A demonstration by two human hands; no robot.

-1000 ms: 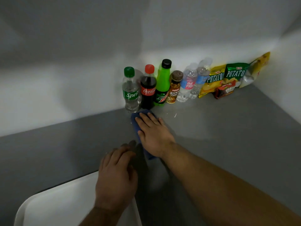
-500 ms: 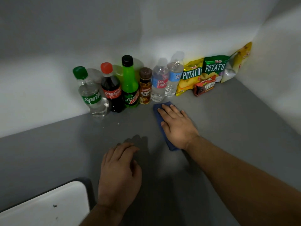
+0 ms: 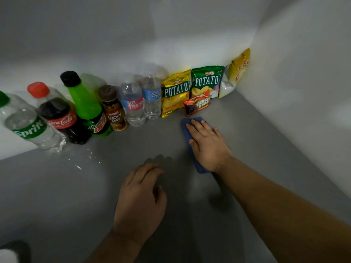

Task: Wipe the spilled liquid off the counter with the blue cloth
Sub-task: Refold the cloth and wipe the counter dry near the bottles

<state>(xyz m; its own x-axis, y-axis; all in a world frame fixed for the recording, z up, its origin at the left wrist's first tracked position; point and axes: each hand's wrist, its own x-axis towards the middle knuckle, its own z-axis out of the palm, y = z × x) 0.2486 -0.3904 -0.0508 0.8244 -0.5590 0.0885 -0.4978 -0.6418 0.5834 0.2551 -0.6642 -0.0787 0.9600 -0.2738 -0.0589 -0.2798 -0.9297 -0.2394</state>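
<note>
blue cloth (image 3: 187,128) lies flat under the right hand (image 3: 208,147), fingers spread, pressing.

Right hand (image 3: 208,144) lies flat over the blue cloth (image 3: 187,128), hiding most of it. Left of the cloth, the Sprite bottle (image 3: 28,124) is clipped by the frame edge, cap half gone.

Dim corner of plain white walls (image 3: 190,25), unevenly lit.

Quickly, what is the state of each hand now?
Left hand: open, palm down, holding nothing.
Right hand: open, pressing flat on the blue cloth.
</note>
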